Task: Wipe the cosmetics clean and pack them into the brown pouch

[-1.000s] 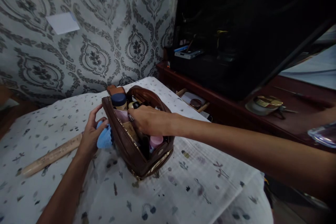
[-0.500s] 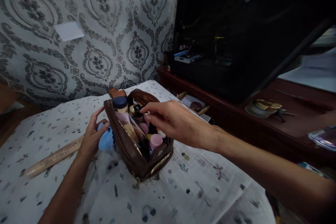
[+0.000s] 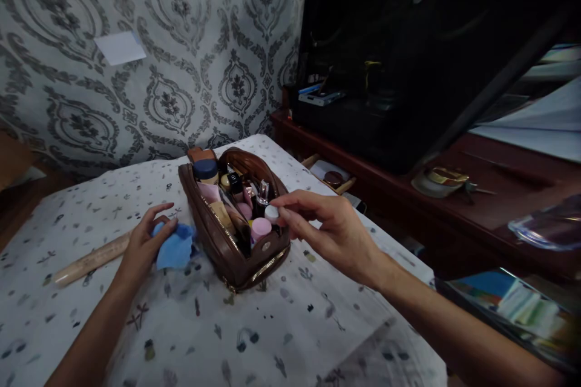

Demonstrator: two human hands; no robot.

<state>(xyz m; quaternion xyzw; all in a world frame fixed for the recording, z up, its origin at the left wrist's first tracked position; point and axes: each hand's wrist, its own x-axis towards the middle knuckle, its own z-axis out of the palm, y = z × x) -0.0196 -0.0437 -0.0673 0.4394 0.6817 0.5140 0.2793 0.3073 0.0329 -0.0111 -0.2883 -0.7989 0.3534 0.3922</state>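
A brown zip cosmetic bag point(image 3: 206, 227) lies open on the cloth-covered table, packed with cosmetics. My left hand point(image 3: 144, 245) is beside its left side, thumb and fingers closed on a light-blue cloth point(image 3: 175, 248). At the bag's right edge, my right hand point(image 3: 333, 233) pinches a white-capped container point(image 3: 272, 213) whose lower part is hidden in the bag. Around it are a pink-lidded jar point(image 3: 261, 228), a shiny silver-capped bottle point(image 3: 262, 191), a black-capped bottle point(image 3: 235, 182) and a jar with a dark-blue lid point(image 3: 206, 169).
A long beige tube-like item point(image 3: 93, 259) lies left of my left hand. The patterned tablecloth point(image 3: 200, 338) covers the table. To the right, a dark-red desk point(image 3: 476, 187) carries a large black screen point(image 3: 390, 60) and a gold-lidded jar point(image 3: 440, 182). Below is an open drawer point(image 3: 331, 175).
My right hand has moved from the bag's middle toward its near right edge, uncovering the silver-capped bottle. My left hand has drawn away from the bag's side with the blue cloth.
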